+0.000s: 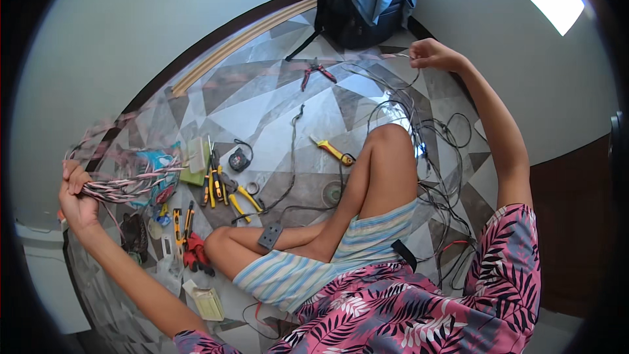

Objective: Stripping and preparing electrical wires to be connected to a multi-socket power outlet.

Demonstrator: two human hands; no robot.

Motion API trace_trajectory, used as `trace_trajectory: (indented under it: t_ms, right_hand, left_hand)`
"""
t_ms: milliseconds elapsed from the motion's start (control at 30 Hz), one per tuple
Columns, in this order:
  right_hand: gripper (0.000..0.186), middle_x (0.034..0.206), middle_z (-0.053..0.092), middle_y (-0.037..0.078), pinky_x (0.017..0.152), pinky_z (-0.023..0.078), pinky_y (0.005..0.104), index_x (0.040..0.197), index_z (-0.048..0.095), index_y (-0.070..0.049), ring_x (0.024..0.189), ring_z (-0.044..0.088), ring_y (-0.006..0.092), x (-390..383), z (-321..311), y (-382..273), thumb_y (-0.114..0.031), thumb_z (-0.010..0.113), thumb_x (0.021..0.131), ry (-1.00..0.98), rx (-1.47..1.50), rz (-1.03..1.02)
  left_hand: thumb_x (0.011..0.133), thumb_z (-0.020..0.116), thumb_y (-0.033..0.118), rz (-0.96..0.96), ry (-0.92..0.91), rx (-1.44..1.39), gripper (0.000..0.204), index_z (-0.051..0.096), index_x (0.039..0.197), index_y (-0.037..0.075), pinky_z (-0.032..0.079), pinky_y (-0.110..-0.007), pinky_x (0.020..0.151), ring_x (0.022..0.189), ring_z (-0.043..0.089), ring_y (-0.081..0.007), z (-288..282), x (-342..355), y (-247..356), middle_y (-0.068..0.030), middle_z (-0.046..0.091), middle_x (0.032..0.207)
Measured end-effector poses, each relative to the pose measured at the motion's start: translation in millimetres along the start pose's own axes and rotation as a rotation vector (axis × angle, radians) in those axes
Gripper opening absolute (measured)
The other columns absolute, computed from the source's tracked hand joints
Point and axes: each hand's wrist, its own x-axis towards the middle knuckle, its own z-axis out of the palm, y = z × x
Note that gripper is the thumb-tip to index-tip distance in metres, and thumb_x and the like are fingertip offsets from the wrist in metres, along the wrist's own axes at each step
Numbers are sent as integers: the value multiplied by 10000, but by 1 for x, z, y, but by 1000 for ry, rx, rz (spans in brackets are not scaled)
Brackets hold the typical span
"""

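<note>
Head view, twisted wires [134, 187] — left fingers [75, 176] curled round, right fingers [421, 49] pinching thin strand [400, 56]

one wire bundle [128, 188]; one backpack [347, 16]; one red-handled tool [316, 68]; one tape measure [240, 159]; one grey socket box [270, 236].

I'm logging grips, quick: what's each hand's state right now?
Left hand: closed, holding a bundle of pink-and-dark twisted wires.
Right hand: closed, pinching a thin pale wire.

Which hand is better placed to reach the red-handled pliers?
Probably the right hand: it is nearer the red-handled pliers and pinches thin wire, while the left hand grips a bulky bundle of wires.
</note>
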Motion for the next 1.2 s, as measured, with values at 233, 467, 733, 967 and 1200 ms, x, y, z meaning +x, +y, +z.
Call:
trace_trajectory:
  t_ms: [233,467,733,967,1200]
  right_hand:
    - [195,727,644,43,587,510,267,978,758,-56,658,624,95,-27,-9,-125,-229,716,900,309,-422,-102]
    - [166,680,659,168,586,494,373,841,741,-8,599,624,298,26,79,-264,-171,711,847,-173,-536,-528]
    - [256,702,636,47,586,491,244,803,602,18,649,617,95,33,83,-199,-173,766,846,57,303,-329]
    - [208,1018,686,104,801,539,340,1013,675,1,976,654,198,23,122,-61,-23,703,809,-77,19,-47]
    - [341,1101,664,118,765,487,333,952,690,11,922,631,207,58,173,-36,-216,834,742,-546,-34,-35]
  left_hand:
    - [1017,454,48,-31,113,160,91,471,930,27,380,-213,554,628,405,-66,48,36,-89,-13,457,834]
    - [898,625,93,-69,58,681,202,546,1074,33,442,-232,548,599,561,-111,194,38,-288,-49,591,842]
    - [947,574,119,-487,-110,583,246,543,1170,21,281,-194,409,483,399,-33,221,27,-284,-39,597,850]
    - [917,656,106,-377,-45,844,317,544,1199,16,280,-175,417,490,387,-11,218,5,-238,-18,589,807]
    - [858,739,141,-266,-86,975,350,568,1132,9,287,-191,426,493,396,-11,220,-7,-227,12,571,735]
